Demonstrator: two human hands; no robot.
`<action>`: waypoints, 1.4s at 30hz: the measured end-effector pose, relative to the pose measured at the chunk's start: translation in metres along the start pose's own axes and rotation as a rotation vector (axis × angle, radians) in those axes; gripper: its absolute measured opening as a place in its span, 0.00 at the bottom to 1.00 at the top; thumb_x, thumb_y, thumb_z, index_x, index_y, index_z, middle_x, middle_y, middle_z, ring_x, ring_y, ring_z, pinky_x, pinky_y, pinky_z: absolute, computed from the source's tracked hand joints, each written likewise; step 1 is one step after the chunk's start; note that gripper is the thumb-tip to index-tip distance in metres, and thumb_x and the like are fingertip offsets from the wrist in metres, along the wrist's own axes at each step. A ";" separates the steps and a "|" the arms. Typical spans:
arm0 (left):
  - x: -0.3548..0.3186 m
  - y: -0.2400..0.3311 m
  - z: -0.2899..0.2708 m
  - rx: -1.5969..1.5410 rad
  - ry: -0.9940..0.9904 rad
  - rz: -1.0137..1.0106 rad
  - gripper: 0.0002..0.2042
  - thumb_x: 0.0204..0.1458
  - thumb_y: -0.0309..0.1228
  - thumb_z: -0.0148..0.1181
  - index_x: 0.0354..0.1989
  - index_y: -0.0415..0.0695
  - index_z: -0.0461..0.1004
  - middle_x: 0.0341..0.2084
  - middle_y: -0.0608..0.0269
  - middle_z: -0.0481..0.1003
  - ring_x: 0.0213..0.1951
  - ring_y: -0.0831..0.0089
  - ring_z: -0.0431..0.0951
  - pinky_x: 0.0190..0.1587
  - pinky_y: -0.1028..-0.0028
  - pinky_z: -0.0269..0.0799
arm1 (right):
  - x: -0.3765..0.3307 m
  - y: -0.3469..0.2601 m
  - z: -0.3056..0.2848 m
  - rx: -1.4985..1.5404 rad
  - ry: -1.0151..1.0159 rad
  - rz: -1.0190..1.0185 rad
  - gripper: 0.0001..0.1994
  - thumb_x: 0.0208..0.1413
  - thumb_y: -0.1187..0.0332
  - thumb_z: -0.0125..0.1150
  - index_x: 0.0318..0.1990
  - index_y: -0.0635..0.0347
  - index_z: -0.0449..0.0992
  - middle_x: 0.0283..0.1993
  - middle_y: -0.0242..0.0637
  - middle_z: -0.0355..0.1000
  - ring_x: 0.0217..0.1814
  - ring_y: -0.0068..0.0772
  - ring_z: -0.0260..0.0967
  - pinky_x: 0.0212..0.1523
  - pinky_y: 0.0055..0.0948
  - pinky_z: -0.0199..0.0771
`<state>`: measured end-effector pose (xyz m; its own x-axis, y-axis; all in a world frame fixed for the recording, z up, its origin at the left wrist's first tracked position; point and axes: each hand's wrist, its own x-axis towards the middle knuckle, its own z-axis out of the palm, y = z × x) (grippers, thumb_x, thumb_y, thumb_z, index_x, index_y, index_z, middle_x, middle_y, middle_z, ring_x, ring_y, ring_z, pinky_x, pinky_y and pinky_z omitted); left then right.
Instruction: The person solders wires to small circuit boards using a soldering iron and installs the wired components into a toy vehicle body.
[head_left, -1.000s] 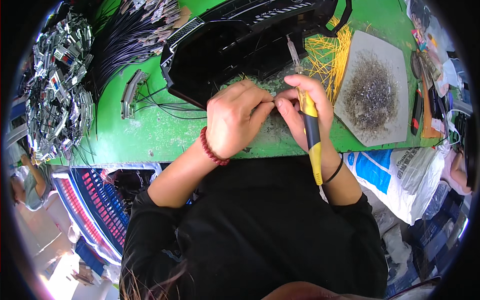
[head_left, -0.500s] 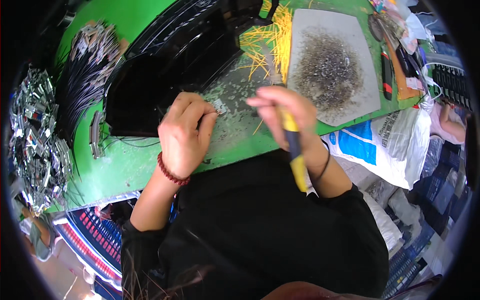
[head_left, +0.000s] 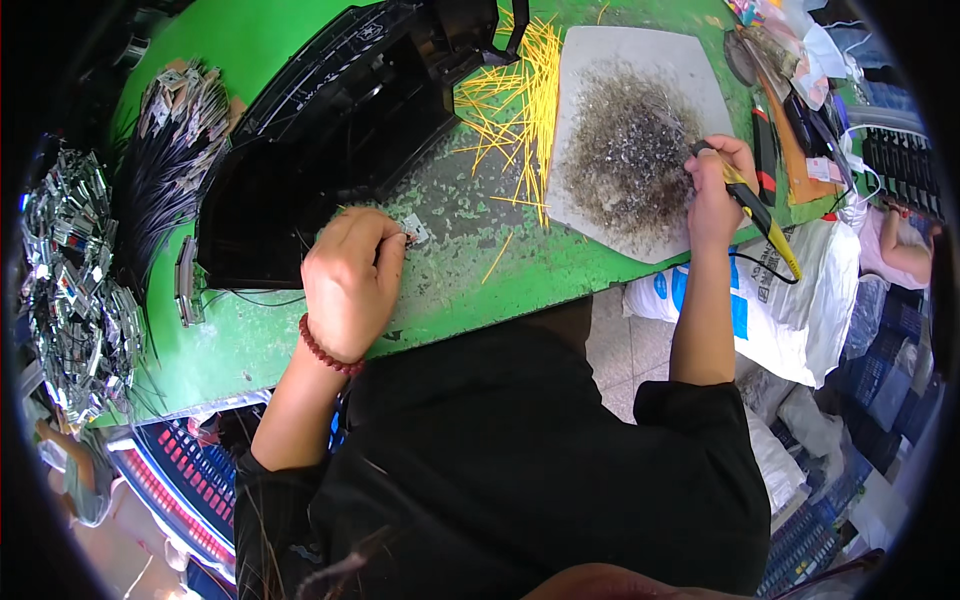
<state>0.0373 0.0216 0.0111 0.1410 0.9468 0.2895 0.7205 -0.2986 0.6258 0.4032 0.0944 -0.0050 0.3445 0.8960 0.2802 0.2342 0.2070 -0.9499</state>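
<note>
The right hand (head_left: 716, 200) grips the iron (head_left: 762, 216) at the pad (head_left: 602, 46); the left hand (head_left: 349, 275), curled, lies near the casing (head_left: 270, 200), whether pinching the chip (head_left: 414, 231) unclear.

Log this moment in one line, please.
left hand beside small pale piece, grip unclear | right hand holding yellow-black soldering iron, partly over grey board

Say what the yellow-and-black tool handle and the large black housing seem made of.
Tool handle: probably smooth plastic, from its even yellow and black colour; black could be rubber.
Black housing: likely moulded plastic, semi-gloss, from its shaped ribs and bright edges.
</note>
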 end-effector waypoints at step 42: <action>-0.004 -0.010 0.010 0.103 0.117 0.030 0.07 0.40 0.20 0.63 0.20 0.41 0.70 0.20 0.60 0.70 0.22 0.62 0.73 0.23 0.68 0.69 | -0.120 -0.040 0.115 0.159 -0.506 -0.008 0.11 0.49 0.69 0.67 0.36 0.64 0.73 0.27 0.26 0.66 0.26 0.12 0.59 0.26 0.16 0.57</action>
<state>0.0359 0.0224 -0.0031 0.0879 0.9155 0.3926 0.7840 -0.3067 0.5397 0.2482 0.0240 -0.0164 -0.1479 0.9636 0.2226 0.0808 0.2361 -0.9684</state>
